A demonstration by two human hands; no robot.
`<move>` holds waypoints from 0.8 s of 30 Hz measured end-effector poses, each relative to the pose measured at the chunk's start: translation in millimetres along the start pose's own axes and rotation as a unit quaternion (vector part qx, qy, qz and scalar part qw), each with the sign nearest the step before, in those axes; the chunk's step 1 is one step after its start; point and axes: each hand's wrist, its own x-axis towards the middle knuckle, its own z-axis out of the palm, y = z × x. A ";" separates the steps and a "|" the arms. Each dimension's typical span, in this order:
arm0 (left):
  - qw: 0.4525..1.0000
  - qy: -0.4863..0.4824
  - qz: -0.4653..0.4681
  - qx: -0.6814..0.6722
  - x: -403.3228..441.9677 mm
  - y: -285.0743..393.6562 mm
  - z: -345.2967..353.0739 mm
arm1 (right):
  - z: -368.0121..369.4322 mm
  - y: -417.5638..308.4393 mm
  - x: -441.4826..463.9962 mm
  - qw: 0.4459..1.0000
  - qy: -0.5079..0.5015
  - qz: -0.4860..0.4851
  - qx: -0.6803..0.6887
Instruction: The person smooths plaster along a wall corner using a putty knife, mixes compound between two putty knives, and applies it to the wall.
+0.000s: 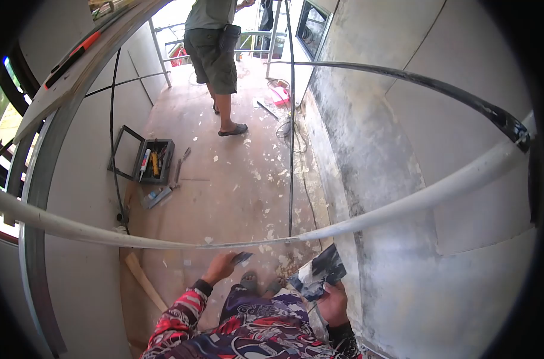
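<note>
My left hand is closed round a small putty knife, its dark blade pointing to the right. In my right hand is a dark, flat putty board, gripped at its lower edge. White filler is smeared over part of the board, and its underside is hidden. The board is close to the grey, patchy wall on my right; whether it touches is unclear. My fingers partly cover the handle of the knife.
A pale scaffold rail curves across in front of me, with thin dark bars beyond. An open toolbox sits on the floor at left. Another person stands further ahead. Flakes and a cable lie along the right wall.
</note>
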 end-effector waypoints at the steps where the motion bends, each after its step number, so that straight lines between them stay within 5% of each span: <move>1: 1.000 0.003 -0.015 -0.005 -3.3 -0.1 0.0 | 3.5 -0.5 9.7 1.000 -0.006 0.013 -0.012; 14: 0.977 0.063 -0.170 -0.115 -20.5 8.9 -7.8 | 41.8 17.8 161.1 0.981 -0.069 0.173 -0.062; 24: 0.960 0.133 -0.223 -0.106 62.5 4.7 -54.8 | 97.8 -14.4 288.0 0.982 -0.068 0.161 -0.075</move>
